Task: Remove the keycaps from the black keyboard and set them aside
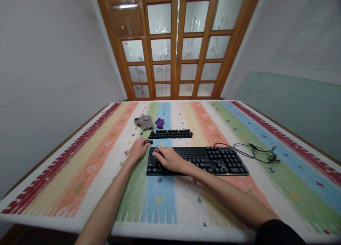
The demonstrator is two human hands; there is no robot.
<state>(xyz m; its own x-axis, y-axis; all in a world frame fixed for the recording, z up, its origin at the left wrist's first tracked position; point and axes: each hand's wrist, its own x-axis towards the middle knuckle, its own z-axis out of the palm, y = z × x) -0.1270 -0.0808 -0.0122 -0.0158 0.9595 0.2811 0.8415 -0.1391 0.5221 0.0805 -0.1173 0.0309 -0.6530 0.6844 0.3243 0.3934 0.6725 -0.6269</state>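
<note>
A black keyboard (pixel 221 161) lies across the table, with keycaps gone from part of its left side. My right hand (pixel 170 159) is over that left part, its fingers pinched around a small object with a pale tip, too small to name. My left hand (pixel 139 149) rests just beyond the keyboard's upper left corner. Its thumb and fingertips close on a small black keycap (pixel 149 142). Farther back, several loose black keycaps (pixel 170 133) stand together in rows. A thin stick-like thing (pixel 128 153) shows partly beside my left hand.
A crumpled grey cloth (pixel 144 122) and a small purple cloth (pixel 160 123) lie behind the loose keycaps. The keyboard's black cable (pixel 255 152) is bunched to the right. A striped cloth (pixel 103 166) covers the table. Wood-framed glass doors (pixel 176 42) stand beyond its far edge.
</note>
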